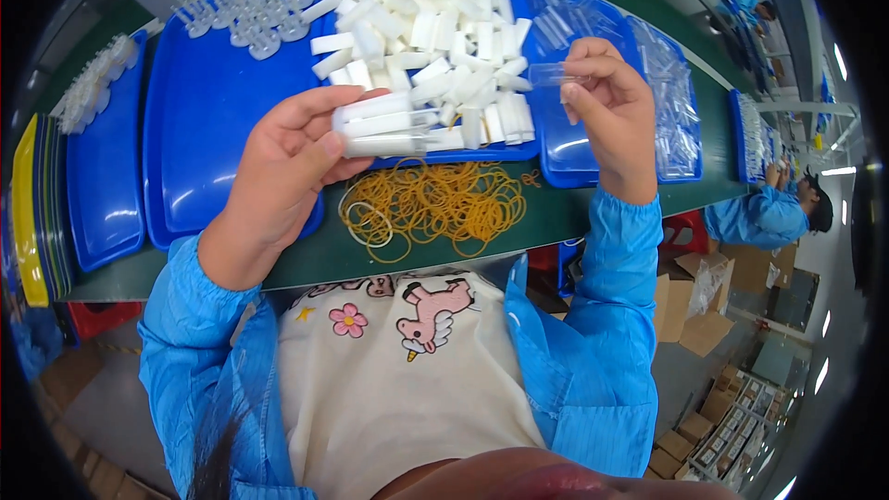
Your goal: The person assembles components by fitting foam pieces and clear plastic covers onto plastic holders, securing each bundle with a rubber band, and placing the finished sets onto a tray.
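In the head view, my left hand [289, 150] grips at least 2 clear tubes [381, 143] with white inside, beside the white block pile [412, 23]; my right hand [613, 104] pinches 1 clear tube [547, 75]. I'd pinch lightly, keeping tubes level.

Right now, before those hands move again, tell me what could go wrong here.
The clear tube is pinched near one end by the right hand, so it might slip from the fingertips. The left hand holds its white-filled tubes close to the heaped white pieces, so a knock could spill some. The loose, tangled rubber bands near the table's edge could snag or slide off.
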The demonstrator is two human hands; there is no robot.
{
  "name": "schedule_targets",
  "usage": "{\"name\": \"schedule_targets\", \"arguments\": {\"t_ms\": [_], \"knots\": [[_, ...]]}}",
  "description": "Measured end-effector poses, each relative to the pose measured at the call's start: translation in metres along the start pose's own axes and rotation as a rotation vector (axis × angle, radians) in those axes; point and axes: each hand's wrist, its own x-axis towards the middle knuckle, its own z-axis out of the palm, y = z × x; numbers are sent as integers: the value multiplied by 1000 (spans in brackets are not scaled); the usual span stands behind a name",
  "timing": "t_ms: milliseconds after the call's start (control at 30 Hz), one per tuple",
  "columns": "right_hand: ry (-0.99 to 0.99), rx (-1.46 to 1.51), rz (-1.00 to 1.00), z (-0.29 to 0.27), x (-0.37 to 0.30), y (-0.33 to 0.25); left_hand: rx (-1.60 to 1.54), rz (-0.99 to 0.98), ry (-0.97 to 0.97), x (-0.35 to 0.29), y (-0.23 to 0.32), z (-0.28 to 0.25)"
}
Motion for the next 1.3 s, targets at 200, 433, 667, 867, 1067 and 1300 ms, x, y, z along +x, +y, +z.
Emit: {"name": "schedule_targets", "arguments": {"t_ms": [200, 433, 667, 867, 1067, 1300], "knots": [[-42, 240, -185, 58, 10, 1, 21, 31, -21, 6, -2, -1], [-13, 311, -135, 71, 3, 5, -7, 126, 9, 1, -6, -5], [-6, 245, -129, 77, -2, 5, -15, 171, 18, 3, -9, -10], [10, 183, -24, 84, -5, -1, 25, 148, 20, 2, -10, -8], [-72, 201, -90, 92, -11, 1, -3, 127, -2, 1, -12, -7], [-91, 186, -30, 89, -11, 0, -13, 134, -21, 1, -10, -7]]}}
